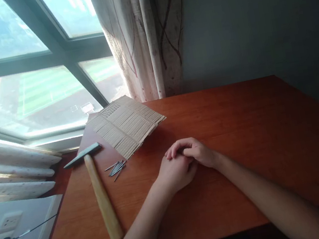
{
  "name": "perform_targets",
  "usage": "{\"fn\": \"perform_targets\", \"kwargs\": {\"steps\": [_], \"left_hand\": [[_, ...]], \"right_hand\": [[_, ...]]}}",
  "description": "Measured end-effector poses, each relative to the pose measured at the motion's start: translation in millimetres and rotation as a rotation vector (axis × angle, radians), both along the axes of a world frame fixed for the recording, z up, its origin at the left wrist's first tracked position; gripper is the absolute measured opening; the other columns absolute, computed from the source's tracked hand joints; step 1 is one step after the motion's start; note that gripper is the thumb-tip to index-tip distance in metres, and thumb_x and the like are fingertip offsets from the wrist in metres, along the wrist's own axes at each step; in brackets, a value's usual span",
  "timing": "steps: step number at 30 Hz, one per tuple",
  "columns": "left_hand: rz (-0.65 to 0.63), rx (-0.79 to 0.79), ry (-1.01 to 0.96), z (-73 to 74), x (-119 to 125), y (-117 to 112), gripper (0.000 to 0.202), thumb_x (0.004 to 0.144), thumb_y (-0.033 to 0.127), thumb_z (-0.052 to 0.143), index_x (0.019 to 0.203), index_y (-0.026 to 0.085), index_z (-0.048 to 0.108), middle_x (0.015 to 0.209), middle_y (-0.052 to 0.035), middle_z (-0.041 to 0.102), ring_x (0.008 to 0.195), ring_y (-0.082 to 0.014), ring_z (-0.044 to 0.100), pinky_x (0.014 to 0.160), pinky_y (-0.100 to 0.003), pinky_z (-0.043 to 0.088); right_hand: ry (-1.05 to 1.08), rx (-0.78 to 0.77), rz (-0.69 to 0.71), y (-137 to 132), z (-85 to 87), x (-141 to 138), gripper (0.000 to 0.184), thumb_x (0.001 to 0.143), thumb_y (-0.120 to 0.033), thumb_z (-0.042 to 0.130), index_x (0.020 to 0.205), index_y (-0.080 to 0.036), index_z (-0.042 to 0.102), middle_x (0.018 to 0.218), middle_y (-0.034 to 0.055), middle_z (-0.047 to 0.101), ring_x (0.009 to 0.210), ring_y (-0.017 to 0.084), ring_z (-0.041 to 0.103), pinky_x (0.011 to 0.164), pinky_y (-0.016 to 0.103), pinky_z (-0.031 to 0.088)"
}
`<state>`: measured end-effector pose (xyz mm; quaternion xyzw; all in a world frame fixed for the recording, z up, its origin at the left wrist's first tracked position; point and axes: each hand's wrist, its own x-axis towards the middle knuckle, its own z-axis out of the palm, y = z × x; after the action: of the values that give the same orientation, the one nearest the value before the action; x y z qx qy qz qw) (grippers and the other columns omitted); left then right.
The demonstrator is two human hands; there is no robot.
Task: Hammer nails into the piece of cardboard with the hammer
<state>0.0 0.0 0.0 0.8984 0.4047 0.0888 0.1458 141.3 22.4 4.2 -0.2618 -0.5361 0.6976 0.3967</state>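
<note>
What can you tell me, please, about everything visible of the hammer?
The hammer lies near the left edge of the brown table. Its grey, metal-looking head has a blunt end toward the cardboard and a tapered end pointing left. The wood-looking handle runs toward the viewer, left of the nails, its end close to the left forearm. Neither the left hand nor the right hand touches it.

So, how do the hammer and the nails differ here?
The hammer is one large tool; the nails are several, short and thin. The hammer pairs a grey head with a pale wooden handle, while the nails look grey all over. The hammer lies alone, whereas the nails are loosely bunched. Both lie on the table, outside the left hand and right hand.
</note>
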Motion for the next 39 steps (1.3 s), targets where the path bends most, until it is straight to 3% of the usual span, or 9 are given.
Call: {"fn": "perform_targets", "kwargs": {"steps": [39], "left_hand": [[0.013, -0.013, -0.023, 1.3, -0.7, -1.2, 0.027, 0.090, 0.029, 0.051, 0.092, 0.018, 0.075, 0.091, -0.0088, 0.073, 0.088, -0.0243, 0.066, 0.078, -0.035, 0.053]], "right_hand": [[-0.017, 0.007, -0.015, -1.3, -0.4, -0.6, 0.032, 0.064, -0.005, 0.046, 0.081, -0.017, 0.072, 0.093, 0.0070, 0.076, 0.104, 0.024, 0.067, 0.102, 0.042, 0.046]]}}
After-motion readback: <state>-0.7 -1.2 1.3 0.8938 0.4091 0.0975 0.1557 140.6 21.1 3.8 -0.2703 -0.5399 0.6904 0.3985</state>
